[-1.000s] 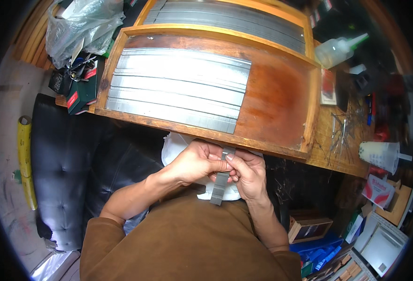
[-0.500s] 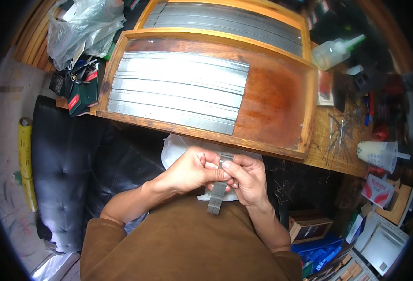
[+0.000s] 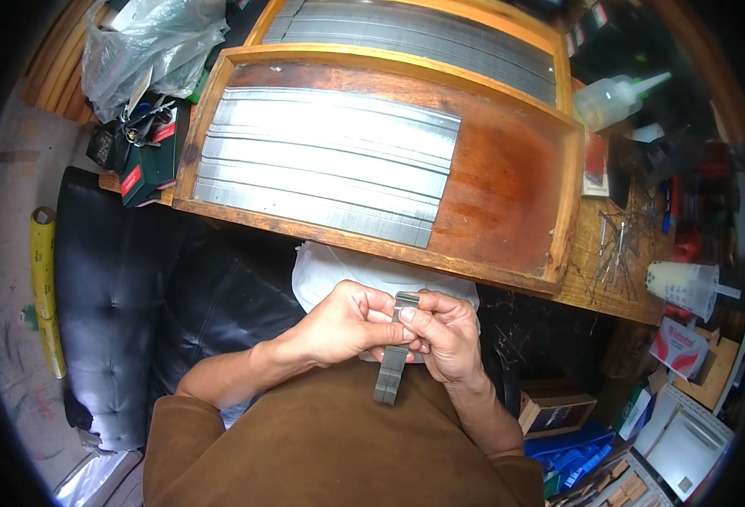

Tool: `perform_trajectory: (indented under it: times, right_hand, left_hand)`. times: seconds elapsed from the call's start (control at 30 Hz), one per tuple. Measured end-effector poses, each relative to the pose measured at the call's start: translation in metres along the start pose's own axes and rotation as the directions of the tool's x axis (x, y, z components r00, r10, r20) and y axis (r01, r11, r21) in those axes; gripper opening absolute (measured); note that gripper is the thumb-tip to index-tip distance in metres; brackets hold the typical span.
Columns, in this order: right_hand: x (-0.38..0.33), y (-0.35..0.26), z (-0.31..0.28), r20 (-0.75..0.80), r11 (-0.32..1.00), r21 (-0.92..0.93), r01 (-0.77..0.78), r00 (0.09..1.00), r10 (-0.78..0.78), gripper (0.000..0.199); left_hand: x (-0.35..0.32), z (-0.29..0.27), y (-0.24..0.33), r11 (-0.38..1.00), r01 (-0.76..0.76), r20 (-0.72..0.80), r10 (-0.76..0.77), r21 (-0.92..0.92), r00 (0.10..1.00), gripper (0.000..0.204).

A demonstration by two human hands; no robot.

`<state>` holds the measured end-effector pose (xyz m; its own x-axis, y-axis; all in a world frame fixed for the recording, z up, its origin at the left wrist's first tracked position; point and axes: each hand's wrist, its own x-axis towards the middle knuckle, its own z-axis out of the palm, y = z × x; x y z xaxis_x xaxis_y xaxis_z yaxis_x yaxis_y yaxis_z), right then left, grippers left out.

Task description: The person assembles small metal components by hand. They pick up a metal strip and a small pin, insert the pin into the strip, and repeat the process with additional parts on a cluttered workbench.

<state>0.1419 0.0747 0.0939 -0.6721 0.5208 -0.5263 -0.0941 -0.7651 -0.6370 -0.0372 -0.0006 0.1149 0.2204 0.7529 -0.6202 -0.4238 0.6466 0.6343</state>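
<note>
Between my two hands is a narrow stack of thin grey metal strips (image 3: 389, 378), tilted, its lower end hanging over the brown shirt. My left hand (image 3: 347, 323) pinches the stack from the left side, its thumb across the middle. From the other side my right hand (image 3: 447, 338) grips the upper part, thumb on top and fingers curled behind. The fingertips of both hands nearly meet and hide part of the strips. Beyond them, a wooden tray (image 3: 507, 194) on the bench carries rows of shiny flat metal strips (image 3: 322, 160) over its left part.
Behind stands a second wooden tray (image 3: 562, 72) of dark strips. To the right are a squeeze bottle (image 3: 611, 101), thin metal tools (image 3: 616, 245) and a drink cup (image 3: 681, 286). A plastic bag (image 3: 148, 55) and green boxes (image 3: 148, 169) sit left. A black padded seat (image 3: 114, 296) is beside me.
Both hands and the metal strips have shifted slightly lower in the picture, the grip staying the same. The whole view has also moved a little.
</note>
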Motion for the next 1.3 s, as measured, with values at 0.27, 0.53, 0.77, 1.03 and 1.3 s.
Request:
perform_trajectory:
  times: [0.27,0.53,0.77,1.03,1.3]
  right_hand:
    - [0.003,0.002,-0.001,-0.007,0.999,0.026,-0.027,1.0,0.027,0.007]
    - [0.002,0.004,-0.004,0.019,1.0,-0.014,0.006,1.0,-0.006,0.015]
    - [0.003,0.004,-0.005,0.055,0.998,-0.047,0.033,0.998,-0.03,0.017]
    - [0.003,0.006,-0.007,0.073,0.996,-0.07,0.064,0.996,-0.058,0.019]
    - [-0.004,-0.008,0.005,0.159,0.782,-0.515,0.352,0.935,-0.316,0.021]
  left_hand:
    - [0.002,-0.003,-0.001,0.998,0.033,0.022,-0.032,-0.049,0.999,0.015]
    - [0.002,-0.005,-0.008,0.999,-0.034,0.033,0.034,-0.009,0.999,0.015]
    - [0.0,-0.005,-0.007,0.998,-0.068,0.035,0.068,0.005,0.997,0.014]
    - [-0.001,-0.004,-0.009,0.996,-0.092,0.024,0.091,0.012,0.996,0.01]
    - [-0.019,0.005,-0.004,0.863,-0.315,-0.007,0.345,0.395,0.939,0.011]
